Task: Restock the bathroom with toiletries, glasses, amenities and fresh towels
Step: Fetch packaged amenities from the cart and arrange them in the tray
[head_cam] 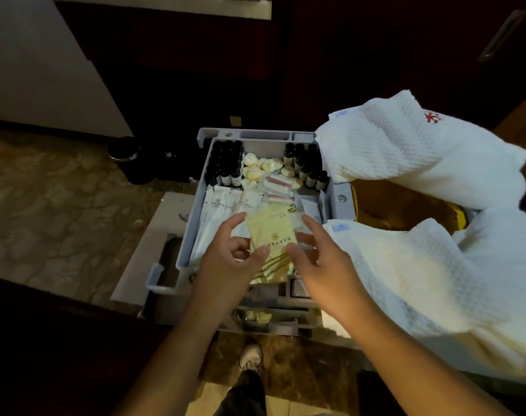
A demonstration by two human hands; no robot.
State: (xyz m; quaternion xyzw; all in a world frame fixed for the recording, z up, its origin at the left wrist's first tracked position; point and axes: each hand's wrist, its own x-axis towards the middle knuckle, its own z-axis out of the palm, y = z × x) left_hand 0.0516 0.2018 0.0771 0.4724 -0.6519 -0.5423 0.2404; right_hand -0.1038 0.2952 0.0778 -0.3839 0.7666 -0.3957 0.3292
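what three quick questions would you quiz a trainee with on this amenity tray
1. True or false: the yellow packet lies untouched in the grey tray.
2. What sits between the two groups of dark bottles? A round soaps; B combs; C glasses.
3. Fill in: the white towels lie on the tray's ____ side.

Key: 1 false, the left hand and right hand both hold it; 2 A; 3 right.
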